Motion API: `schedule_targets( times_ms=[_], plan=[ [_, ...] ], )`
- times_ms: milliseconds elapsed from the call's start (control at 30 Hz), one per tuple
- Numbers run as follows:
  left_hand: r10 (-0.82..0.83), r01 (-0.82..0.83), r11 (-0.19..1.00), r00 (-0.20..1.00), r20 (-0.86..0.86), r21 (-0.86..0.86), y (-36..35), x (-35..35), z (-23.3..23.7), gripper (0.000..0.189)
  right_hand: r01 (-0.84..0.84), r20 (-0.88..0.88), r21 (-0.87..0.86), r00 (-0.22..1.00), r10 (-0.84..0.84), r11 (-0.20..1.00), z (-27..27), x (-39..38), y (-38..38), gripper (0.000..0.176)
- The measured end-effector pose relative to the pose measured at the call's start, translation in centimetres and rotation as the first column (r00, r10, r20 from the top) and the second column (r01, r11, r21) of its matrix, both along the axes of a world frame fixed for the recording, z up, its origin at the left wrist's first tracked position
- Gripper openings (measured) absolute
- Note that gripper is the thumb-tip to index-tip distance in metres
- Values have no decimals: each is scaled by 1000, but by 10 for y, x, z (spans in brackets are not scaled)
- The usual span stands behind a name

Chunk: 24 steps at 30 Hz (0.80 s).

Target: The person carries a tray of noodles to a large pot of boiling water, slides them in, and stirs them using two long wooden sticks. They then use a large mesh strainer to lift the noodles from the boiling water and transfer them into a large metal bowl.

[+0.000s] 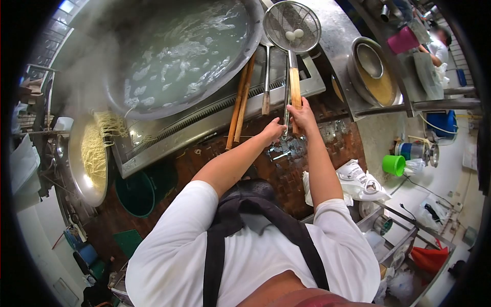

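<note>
My right hand (303,115) is closed round the wooden handle of a round mesh strainer (293,24). Several white balls, which look like eggs or fish balls, sit in its mesh. Just left of it, my left hand (275,130) has its fingers closed at the lower end of a thin metal handle (287,97); the tool's head is hidden behind the strainer. A metal spatula with a wooden grip (266,100) and a pair of long wooden sticks (242,105) lean beside the big pot (255,38), which holds steaming, foamy water.
On the left, a metal bowl (76,171) holds yellow noodles (93,153). A dark green bucket (135,197) stands on the brown floor. At the right are a basin (353,77) with a sieve, white sacks (358,181) and, further back, another person (438,51).
</note>
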<state>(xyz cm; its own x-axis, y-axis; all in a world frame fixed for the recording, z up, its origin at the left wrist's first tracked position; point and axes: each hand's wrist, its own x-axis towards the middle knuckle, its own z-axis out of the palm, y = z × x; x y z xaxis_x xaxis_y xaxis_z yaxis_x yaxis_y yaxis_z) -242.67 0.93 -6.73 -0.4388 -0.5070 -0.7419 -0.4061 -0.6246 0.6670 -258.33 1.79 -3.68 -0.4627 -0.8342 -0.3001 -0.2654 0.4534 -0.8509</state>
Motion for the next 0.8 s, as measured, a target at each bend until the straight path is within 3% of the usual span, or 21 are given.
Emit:
schedule_targets(
  times_ms=[100,267,367,467,600,700,800],
  plan=[
    [16,-16,1000,1000,-1,-19,1,3,30,76,4,76,49,997,-8,999,6,-5,-1,75],
    [28,-30,999,998,-52,-22,1,0,23,78,6,133,86,991,-17,996,10,-9,1,83],
    [-2,0,997,1000,-30,-73,1,-1,16,77,0,-33,87,999,3,996,-16,-24,0,93],
    [-22,23,991,1000,13,-133,5,-2,6,77,-9,-27,117,1000,12,993,-5,-24,3,104],
    [-17,17,987,1000,5,-159,12,7,13,77,0,-68,133,998,9,991,-30,-37,-5,109],
    [-13,8,987,999,-31,-159,17,14,20,78,10,-8,140,1000,-9,990,-37,-43,-9,108],
    [-47,42,977,999,-20,-208,19,23,23,78,-22,71,152,997,12,988,-2,-29,-5,96]
  ],
)
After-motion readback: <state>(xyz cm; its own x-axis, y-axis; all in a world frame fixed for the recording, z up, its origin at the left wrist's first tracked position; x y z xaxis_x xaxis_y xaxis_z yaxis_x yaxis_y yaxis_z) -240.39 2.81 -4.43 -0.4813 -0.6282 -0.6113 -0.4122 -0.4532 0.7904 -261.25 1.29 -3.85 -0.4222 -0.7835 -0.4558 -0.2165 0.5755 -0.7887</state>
